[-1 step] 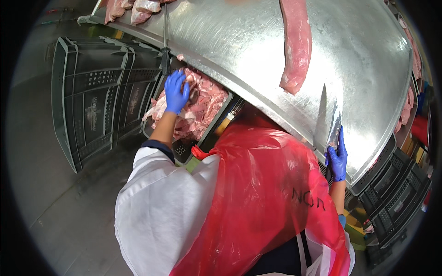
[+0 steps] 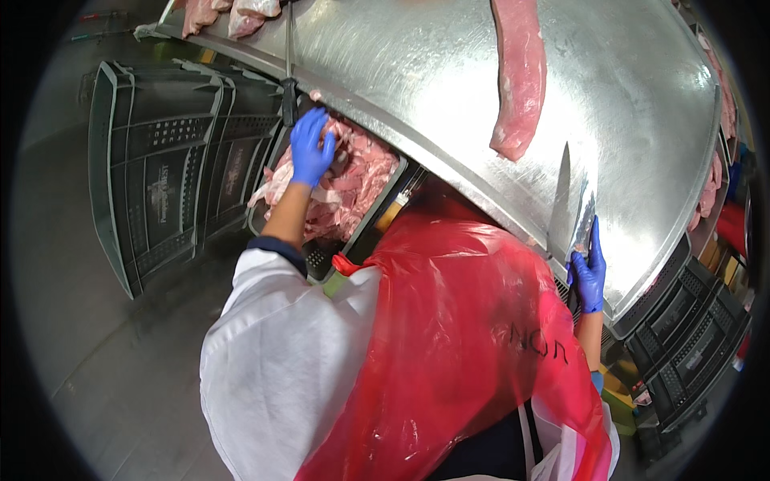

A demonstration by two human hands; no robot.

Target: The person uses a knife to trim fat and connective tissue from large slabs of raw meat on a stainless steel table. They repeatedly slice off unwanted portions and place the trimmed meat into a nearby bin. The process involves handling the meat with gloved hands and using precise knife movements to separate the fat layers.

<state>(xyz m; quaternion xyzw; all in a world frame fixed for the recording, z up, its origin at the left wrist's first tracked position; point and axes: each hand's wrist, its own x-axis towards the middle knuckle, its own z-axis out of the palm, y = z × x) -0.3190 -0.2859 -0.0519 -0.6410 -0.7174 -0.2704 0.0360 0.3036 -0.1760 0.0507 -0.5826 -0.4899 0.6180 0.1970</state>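
My left hand (image 2: 312, 149), in a blue glove, is over a grey crate (image 2: 383, 199) of pink meat trimmings (image 2: 353, 186). Its fingers are stretched out and hold nothing that I can see. At the table's near right edge, my blue-gloved right hand (image 2: 590, 276) is closed around a knife (image 2: 588, 210), its blade pointing away over the steel; the handle is mostly hidden. A long strip of pink meat (image 2: 520, 84) lies on the steel table (image 2: 417, 88), ahead and left of the knife.
A sharpening steel (image 2: 289, 100) with a black handle hangs over the table's left edge, close to my left hand. More meat pieces (image 2: 247, 18) lie at the far left. Dark crates (image 2: 164, 168) stand on the left, others (image 2: 682, 333) on the right.
My left hand has shifted slightly away from me and to the right above the trimmings. The right hand keeps its hold on the knife.
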